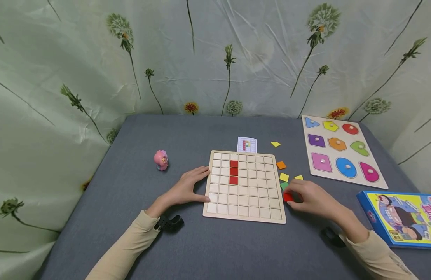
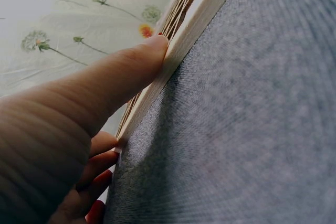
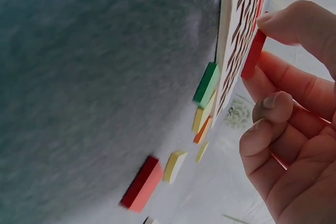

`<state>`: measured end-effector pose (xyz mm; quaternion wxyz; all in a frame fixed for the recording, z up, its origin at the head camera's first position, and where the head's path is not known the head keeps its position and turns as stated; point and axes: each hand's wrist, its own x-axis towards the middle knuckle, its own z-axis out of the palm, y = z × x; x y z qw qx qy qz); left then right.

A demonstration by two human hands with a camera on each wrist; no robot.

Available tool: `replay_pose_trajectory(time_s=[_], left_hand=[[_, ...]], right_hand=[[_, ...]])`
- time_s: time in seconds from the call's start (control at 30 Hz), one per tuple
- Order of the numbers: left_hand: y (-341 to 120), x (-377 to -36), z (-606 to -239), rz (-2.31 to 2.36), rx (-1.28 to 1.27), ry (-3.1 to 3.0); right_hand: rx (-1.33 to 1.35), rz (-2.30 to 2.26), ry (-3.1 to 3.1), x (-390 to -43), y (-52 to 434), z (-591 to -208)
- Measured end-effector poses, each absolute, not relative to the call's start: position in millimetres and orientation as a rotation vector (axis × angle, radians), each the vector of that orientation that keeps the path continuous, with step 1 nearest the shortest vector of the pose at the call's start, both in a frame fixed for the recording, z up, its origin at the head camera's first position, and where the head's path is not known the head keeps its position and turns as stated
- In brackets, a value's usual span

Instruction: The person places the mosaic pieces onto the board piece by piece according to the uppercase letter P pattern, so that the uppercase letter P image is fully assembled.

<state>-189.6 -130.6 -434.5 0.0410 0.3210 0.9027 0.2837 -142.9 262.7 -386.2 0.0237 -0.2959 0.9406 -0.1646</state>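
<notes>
Red square wooden tile (image 1: pixel 288 197) is pinched in the right hand (image 1: pixel 311 200), thumb (image 3: pixel 294 22) on one face and fingers behind it; the right wrist view shows the tile lifted off the cloth, edge-on beside the board's rim. The grip sits just beside the right edge of the pale wooden grid board (image 1: pixel 245 186), near its lower corner. On that board, three red tiles (image 1: pixel 234 172) fill a vertical column in the upper left part of the grid, so the cells adjoining them lie up and to the left of the held tile, across several columns. The right hand is the nearer one to the loose tiles; the green tile (image 1: pixel 283 186), yellow tile (image 1: pixel 283 177) and orange tile (image 1: pixel 281 165) lie in a line along the same board edge, just above the grip.

Left hand (image 1: pixel 188 188) lies with fingers straight against the board's left edge, thumb (image 2: pixel 126 72) pressed to its side wall, holding nothing. A small printed pattern card (image 1: pixel 246 144) lies just beyond the board's far edge.
</notes>
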Motion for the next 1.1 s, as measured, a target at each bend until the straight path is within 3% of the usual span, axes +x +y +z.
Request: replay_pose_trajectory(time_s=[1.1], left_hand=[[-131, -190, -437, 0.873, 1.030, 2.779]], right_hand=[[-1.136, -0.464, 2.863, -164, 199, -387]])
